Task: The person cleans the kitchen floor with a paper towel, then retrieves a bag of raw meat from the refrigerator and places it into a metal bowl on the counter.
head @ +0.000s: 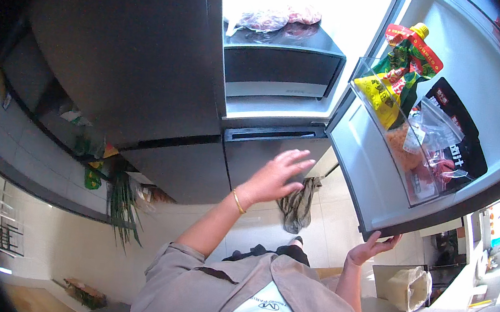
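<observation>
My left hand [280, 177], with a gold bangle at the wrist, is held in the air with fingers spread and nothing in it. It is before the lower front panel [268, 157] of a dark refrigerator. My right hand [372, 250] holds the bottom edge of the open refrigerator door [353, 152]. A clear door bin [424, 197] carries a green and red spouted pouch [415, 54], a yellow packet [379, 98], a black pouch [474, 146] and clear plastic bags [436, 124]. Inside the lit compartment, wrapped packages of what looks like meat [265, 20] lie on a dark-fronted drawer [281, 68].
A crumpled dark cloth [297, 208] lies on the tiled floor below the door. To the right stands a bin with a plastic liner [408, 288]. Long green leaves [124, 207] hang at the left, beside a closed refrigerator door [134, 50].
</observation>
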`<control>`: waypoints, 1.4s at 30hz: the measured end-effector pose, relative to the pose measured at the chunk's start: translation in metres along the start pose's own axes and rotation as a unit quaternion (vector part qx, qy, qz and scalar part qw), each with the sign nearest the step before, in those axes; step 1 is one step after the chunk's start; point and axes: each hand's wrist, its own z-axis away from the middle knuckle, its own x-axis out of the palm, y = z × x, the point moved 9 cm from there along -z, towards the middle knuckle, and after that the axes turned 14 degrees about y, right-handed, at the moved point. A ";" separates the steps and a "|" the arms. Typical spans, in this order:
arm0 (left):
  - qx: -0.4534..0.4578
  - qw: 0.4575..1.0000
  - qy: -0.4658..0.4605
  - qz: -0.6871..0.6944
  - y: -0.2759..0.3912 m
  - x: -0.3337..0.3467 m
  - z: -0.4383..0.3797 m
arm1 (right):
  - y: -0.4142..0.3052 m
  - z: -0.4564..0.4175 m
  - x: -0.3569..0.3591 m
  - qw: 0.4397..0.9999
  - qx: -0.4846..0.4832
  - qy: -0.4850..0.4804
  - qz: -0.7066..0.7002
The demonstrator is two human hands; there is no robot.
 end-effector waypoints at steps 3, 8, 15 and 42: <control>-0.015 0.994 0.036 -0.098 -0.037 -0.030 -0.003 | -0.029 -0.008 0.018 0.982 -0.186 0.000 0.022; -0.074 0.974 0.104 -0.185 -0.081 -0.089 -0.011 | -0.025 -0.027 0.036 0.952 -0.259 0.052 0.154; -0.081 0.972 0.142 -0.169 -0.108 -0.113 -0.021 | 0.007 -0.060 0.058 0.941 -0.263 0.073 0.199; 0.050 0.885 0.232 -0.401 -0.109 -0.167 -0.097 | -0.159 0.018 0.622 0.853 -0.215 -0.455 -0.139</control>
